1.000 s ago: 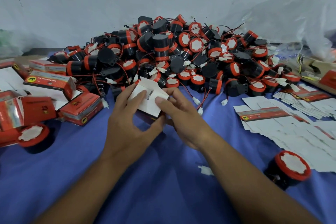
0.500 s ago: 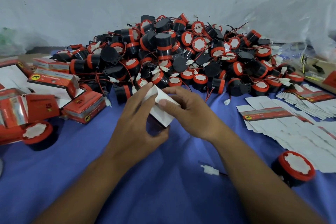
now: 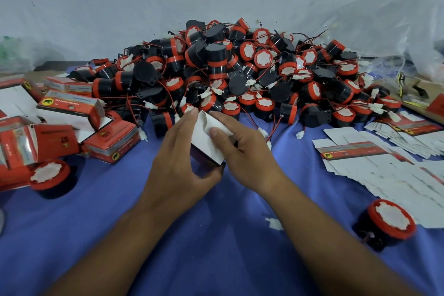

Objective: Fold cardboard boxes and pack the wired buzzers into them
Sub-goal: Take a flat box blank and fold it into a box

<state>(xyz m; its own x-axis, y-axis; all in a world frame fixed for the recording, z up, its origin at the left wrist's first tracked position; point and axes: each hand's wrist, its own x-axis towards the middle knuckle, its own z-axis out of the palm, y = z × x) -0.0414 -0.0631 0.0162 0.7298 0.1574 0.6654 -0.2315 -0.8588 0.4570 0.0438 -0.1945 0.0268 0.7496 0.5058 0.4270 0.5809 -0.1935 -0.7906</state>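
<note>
My left hand [image 3: 180, 163] grips cardboard box [image 3: 206, 142] from left side. Right hand [image 3: 245, 149] clasps right side, thumb pressing white flap. Box held over middle of blue cloth [image 3: 216, 235], just before buzzer pile [image 3: 228, 67]. Best way, I judge: press along crease, tuck flap fully, walls square, no crushing.

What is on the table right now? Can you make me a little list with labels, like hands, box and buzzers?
Left hand: grips the small box from its left side
Right hand: holds the small box, thumb pressing its white flap
Buzzer pile: big black-and-red heap behind the hands
Folded boxes: red, on the left
Flat boxes: unfolded, spread on the right
Loose buzzer: alone, near right
Cloth: blue, under everything
</note>
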